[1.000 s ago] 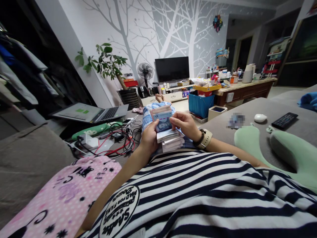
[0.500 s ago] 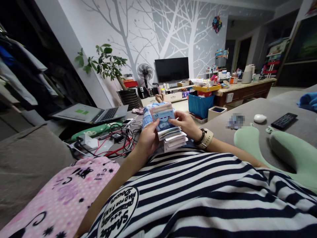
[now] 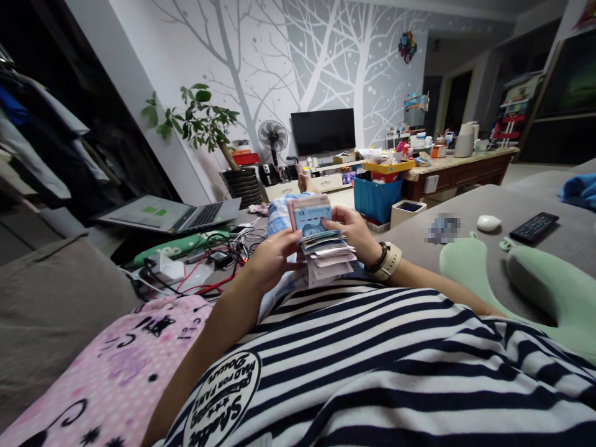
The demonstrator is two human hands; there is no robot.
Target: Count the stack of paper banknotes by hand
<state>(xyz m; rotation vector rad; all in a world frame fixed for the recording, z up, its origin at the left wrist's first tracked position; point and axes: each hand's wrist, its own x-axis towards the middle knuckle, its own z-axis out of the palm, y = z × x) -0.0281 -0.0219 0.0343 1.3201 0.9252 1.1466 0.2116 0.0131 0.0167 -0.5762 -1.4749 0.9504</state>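
Observation:
A thick wad of banknotes is held up over my lap. A blue one faces me with pinkish ones behind its top, and several folded pale ends fan out below. My left hand is at the left edge, its thumb and fingers pinching the side. On the right, my right hand grips the wad with its thumb across the front; its other fingers are partly hidden behind. A wristwatch with a pale strap sits on my right wrist.
Left of my legs lie tangled cables and an open laptop. A pink patterned blanket is beside my left arm. On the right are a green cushion, a remote control and a white mouse.
My left hand has shifted slightly left and down, now holding the wad by its edge. The wad has moved a little right, and its folded ends sit differently.

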